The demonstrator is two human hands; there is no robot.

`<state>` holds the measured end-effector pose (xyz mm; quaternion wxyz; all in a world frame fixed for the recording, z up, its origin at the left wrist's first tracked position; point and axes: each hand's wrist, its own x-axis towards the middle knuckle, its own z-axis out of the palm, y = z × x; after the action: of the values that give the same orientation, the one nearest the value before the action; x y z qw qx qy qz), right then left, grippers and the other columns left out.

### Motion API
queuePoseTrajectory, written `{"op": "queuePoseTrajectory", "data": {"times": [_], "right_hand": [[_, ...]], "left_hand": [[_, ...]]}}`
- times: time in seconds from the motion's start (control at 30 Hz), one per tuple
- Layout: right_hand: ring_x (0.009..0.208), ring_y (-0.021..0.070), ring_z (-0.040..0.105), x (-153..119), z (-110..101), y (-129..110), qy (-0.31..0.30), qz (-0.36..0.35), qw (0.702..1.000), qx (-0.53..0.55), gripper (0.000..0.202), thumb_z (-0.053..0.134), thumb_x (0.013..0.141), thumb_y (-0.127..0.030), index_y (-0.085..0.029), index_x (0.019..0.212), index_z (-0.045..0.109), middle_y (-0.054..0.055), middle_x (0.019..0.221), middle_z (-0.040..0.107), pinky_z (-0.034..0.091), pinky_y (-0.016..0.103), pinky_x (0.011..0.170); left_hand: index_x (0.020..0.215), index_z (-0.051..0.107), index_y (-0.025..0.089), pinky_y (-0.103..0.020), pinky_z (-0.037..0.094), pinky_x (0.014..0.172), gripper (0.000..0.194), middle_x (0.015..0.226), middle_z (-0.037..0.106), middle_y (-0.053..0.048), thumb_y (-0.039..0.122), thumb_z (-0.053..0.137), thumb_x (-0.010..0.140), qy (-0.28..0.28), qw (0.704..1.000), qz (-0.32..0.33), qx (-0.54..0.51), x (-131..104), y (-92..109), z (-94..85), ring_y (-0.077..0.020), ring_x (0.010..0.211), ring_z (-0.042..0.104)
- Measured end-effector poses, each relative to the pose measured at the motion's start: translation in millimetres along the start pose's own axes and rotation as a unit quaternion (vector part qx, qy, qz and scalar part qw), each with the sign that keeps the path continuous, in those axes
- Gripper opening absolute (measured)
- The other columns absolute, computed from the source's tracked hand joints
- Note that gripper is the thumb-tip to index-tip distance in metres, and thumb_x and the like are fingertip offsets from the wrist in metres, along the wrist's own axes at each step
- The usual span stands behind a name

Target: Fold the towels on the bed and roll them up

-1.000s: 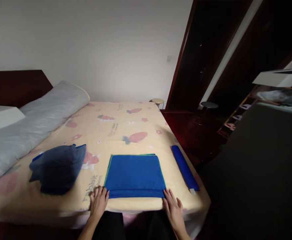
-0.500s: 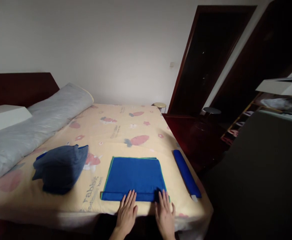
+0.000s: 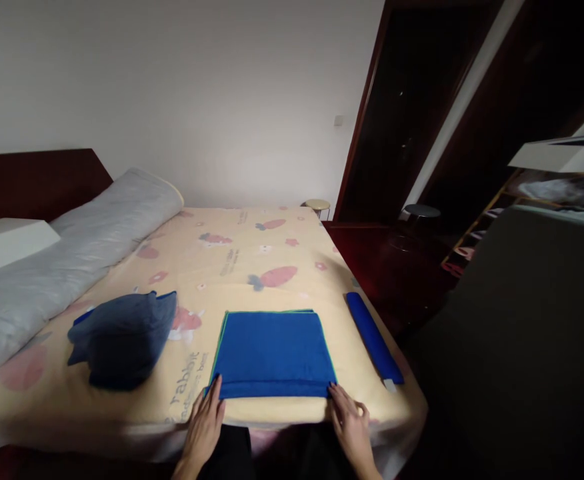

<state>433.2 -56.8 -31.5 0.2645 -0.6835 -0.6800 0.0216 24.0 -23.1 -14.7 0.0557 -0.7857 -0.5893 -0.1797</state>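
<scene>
A blue towel [image 3: 277,347] with green edging lies folded flat on the bed, its near edge turned over into a narrow strip. At the strip's left end my left hand [image 3: 205,421] rests with fingers stretched out over the corner. My right hand [image 3: 351,421] touches the other end with its fingertips, fingers slightly bent and apart from the thumb. To the right lies a tightly rolled blue towel [image 3: 375,339] with a white tag at its near end. A crumpled blue-grey cloth [image 3: 125,340] sits in a heap on the left.
The bed [image 3: 252,233] has a yellow sheet with carrot and rabbit prints. A long grey rolled bedding piece [image 3: 97,230] and a white box [image 3: 9,243] lie along the left. Stools [image 3: 317,204] stand beyond the bed, and a shelf rack [image 3: 547,193] is at the right.
My hands have moved apart, from the middle and right part of the folded strip to its two ends. The towels and the crumpled cloth stay in place; the view has shifted slightly.
</scene>
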Motion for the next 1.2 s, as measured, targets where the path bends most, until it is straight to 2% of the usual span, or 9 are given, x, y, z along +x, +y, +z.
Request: {"op": "queuePoseTrajectory", "data": {"times": [0.17,0.33,0.53,0.7,0.8,0.93,1.07,1.13,1.2], "right_hand": [[0.111,0.0233,0.063,14.8,-11.7,9.8,-0.024,0.030,0.998,0.040,0.042,0.043,0.083,-0.022,-0.027,0.118,0.067,0.007,0.120,0.069,0.045,0.040,0.089],[0.103,0.0257,0.062,26.3,-20.0,9.3,-0.030,0.043,0.998,0.034,0.039,0.046,0.078,-0.023,-0.029,0.106,0.072,0.006,0.105,0.073,0.041,0.043,0.087],[0.096,0.0286,0.060,38.7,-18.3,8.1,-0.001,0.104,0.991,0.082,0.035,0.048,0.078,-0.040,-0.028,0.098,0.074,0.007,0.096,0.074,0.038,0.047,0.088],[0.088,0.0283,0.065,55.3,-17.7,16.2,-0.021,0.163,0.977,0.137,0.047,0.047,0.071,-0.043,-0.025,0.109,0.070,0.006,0.085,0.074,0.044,0.045,0.083],[0.081,0.0252,0.066,63.7,-15.9,20.6,-0.025,0.158,0.977,0.140,0.046,0.044,0.073,-0.042,-0.022,0.106,0.069,0.006,0.084,0.074,0.048,0.039,0.077],[0.081,0.0242,0.066,71.3,-11.5,21.0,-0.021,0.154,0.980,0.121,0.045,0.040,0.079,-0.044,-0.021,0.106,0.067,0.006,0.084,0.073,0.048,0.037,0.076],[0.089,0.0277,0.064,74.3,-11.3,18.5,-0.019,0.141,0.986,0.086,0.040,0.044,0.080,-0.045,-0.022,0.104,0.066,0.007,0.094,0.073,0.045,0.041,0.079],[0.090,0.0285,0.061,73.8,-13.1,16.8,-0.013,0.132,0.989,0.059,0.038,0.047,0.080,-0.043,-0.022,0.104,0.066,0.008,0.097,0.072,0.042,0.042,0.080],[0.090,0.0282,0.059,71.8,-14.5,14.0,0.003,0.115,0.993,0.008,0.035,0.048,0.082,-0.040,-0.021,0.105,0.065,0.009,0.095,0.070,0.040,0.041,0.078]], "left_hand": [[0.137,0.050,0.024,-0.040,0.038,0.112,0.048,0.141,0.057,-0.004,0.015,0.036,0.092,-0.027,0.998,0.058,0.001,8.0,-11.9,-13.0,-0.0170,0.127,0.055],[0.115,0.065,0.026,-0.044,0.040,0.108,0.043,0.128,0.066,-0.004,0.009,0.041,0.084,-0.090,0.995,0.046,0.017,29.6,-14.6,-36.7,-0.0224,0.122,0.057],[0.107,0.066,0.026,-0.041,0.044,0.098,0.036,0.110,0.071,-0.004,0.012,0.042,0.084,-0.126,0.990,0.013,-0.061,37.7,-28.2,-49.2,-0.0224,0.109,0.061],[0.078,0.064,0.025,-0.035,0.048,0.086,0.021,0.085,0.070,-0.001,0.013,0.047,0.074,-0.103,0.982,-0.065,-0.145,58.3,-36.2,-48.4,-0.0204,0.090,0.064],[0.077,0.063,0.025,-0.031,0.049,0.083,0.019,0.082,0.069,0.001,0.015,0.047,0.075,-0.086,0.977,-0.100,-0.166,75.5,-37.9,-43.9,-0.0181,0.086,0.065],[0.082,0.061,0.025,-0.026,0.049,0.076,0.018,0.080,0.068,0.003,0.018,0.045,0.078,-0.084,0.975,-0.135,-0.157,89.1,-38.2,-32.8,-0.0150,0.079,0.065],[0.079,0.057,0.023,-0.026,0.045,0.069,0.008,0.068,0.060,0.004,0.021,0.050,0.079,-0.085,0.973,-0.182,-0.110,89.4,-36.5,-24.4,-0.0148,0.067,0.062],[0.081,0.057,0.022,-0.029,0.044,0.073,0.006,0.071,0.061,0.003,0.021,0.051,0.080,-0.079,0.973,-0.199,-0.083,87.0,-33.9,-23.8,-0.0169,0.072,0.063],[0.088,0.057,0.021,-0.035,0.043,0.081,0.009,0.084,0.065,-0.002,0.020,0.052,0.080,-0.066,0.973,-0.214,-0.058,84.5,-29.6,-25.6,-0.0220,0.088,0.063]]}}
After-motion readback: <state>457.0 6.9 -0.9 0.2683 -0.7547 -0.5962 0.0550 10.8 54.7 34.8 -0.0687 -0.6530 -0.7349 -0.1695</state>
